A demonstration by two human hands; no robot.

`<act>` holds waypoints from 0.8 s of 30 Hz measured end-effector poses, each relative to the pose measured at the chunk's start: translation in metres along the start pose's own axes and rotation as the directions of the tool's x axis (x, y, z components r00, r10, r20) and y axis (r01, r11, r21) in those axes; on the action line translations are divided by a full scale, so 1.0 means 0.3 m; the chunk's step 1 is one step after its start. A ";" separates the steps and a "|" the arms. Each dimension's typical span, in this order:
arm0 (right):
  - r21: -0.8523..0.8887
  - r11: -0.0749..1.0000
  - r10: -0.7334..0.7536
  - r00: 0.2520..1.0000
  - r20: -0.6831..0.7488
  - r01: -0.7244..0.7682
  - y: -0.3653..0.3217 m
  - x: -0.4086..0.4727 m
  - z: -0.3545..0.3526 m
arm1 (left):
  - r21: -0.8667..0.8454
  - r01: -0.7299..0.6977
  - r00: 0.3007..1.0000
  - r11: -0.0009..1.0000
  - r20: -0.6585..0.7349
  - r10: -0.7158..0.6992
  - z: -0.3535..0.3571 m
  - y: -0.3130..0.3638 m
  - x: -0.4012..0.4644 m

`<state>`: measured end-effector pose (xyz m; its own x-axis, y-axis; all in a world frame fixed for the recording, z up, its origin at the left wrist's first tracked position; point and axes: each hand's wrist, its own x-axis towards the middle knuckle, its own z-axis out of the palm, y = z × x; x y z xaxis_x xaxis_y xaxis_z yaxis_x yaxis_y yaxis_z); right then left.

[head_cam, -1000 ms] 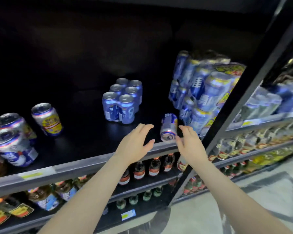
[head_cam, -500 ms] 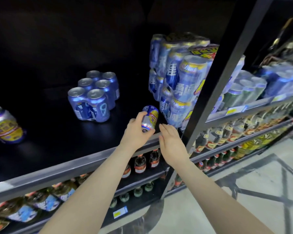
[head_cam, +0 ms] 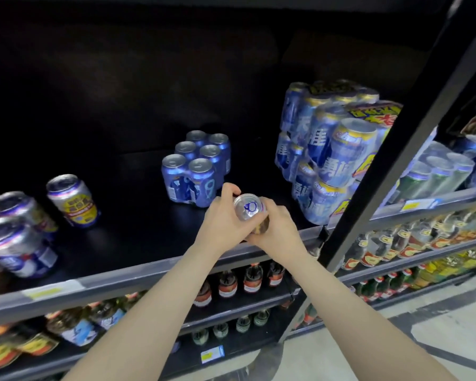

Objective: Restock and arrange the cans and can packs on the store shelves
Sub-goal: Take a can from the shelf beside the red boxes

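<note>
Both hands wrapped around one can (head_cam: 250, 210) at the shelf (head_cam: 138, 280) front edge: left hand (head_cam: 222, 219) grip and right hand (head_cam: 276, 232) grip closed on it, looks upright-ish. Six-pack (head_cam: 197, 168) sits just behind.

six-pack (head_cam: 197, 167) left of stacked packs (head_cam: 330, 149)

The can (head_cam: 249, 210) is shiny bare metal on its end. The six-pack (head_cam: 195, 171) and big packs (head_cam: 330, 158) wear glossy clear plastic film (it wrinkles). The shelf (head_cam: 138, 226) is matt black, its front edge smooth grey.
</note>
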<state>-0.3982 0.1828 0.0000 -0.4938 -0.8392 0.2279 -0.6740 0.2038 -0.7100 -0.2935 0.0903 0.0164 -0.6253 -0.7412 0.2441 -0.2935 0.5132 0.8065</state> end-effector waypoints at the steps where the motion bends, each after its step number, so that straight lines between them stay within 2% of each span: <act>1: 0.011 1.000 0.003 1.000 -0.001 -0.003 -0.013 0.003 0.016 | -0.004 -0.005 1.000 1.000 -0.005 0.005 -0.031 -0.009 -0.012; 3: 0.013 1.000 -0.001 1.000 0.023 0.001 -0.034 0.013 0.052 | 0.035 -0.018 0.999 0.999 -0.047 0.020 -0.114 -0.053 -0.055; 5: 0.023 1.000 0.003 0.999 0.054 -0.005 -0.061 0.025 0.092 | 0.246 -0.023 0.991 0.969 -0.126 0.055 -0.230 -0.135 -0.133; 8: 0.049 0.999 0.011 0.993 0.114 -0.017 -0.133 0.039 0.170 | 0.542 0.031 0.975 0.840 -0.202 0.095 -0.442 -0.299 -0.275; 12: 0.114 0.993 -0.002 0.979 0.203 -0.022 -0.273 0.054 0.321 | 0.717 0.076 0.976 0.693 -0.197 0.096 -0.698 -0.489 -0.428; 16: 0.165 0.986 -0.051 0.959 0.280 0.005 -0.431 0.076 0.496 | 0.758 0.119 0.972 0.642 -0.221 0.081 -0.815 -0.581 -0.520; 21: 0.222 0.975 -0.081 0.930 0.358 0.000 -0.612 0.101 0.673 | 0.672 0.087 0.962 0.735 -0.248 0.113 -0.878 -0.612 -0.520; 24: 0.238 0.971 -0.105 0.923 0.370 0.015 -0.667 0.116 0.747 | 0.681 0.041 0.940 0.731 -0.274 0.203 -0.886 -0.595 -0.487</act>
<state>-0.1574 -0.0001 0.0006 -0.1818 -0.9826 0.0378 -0.5313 0.0658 -0.8446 0.0426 -0.0080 -0.0200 -0.4495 -0.7111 0.5407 -0.7325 0.6398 0.2324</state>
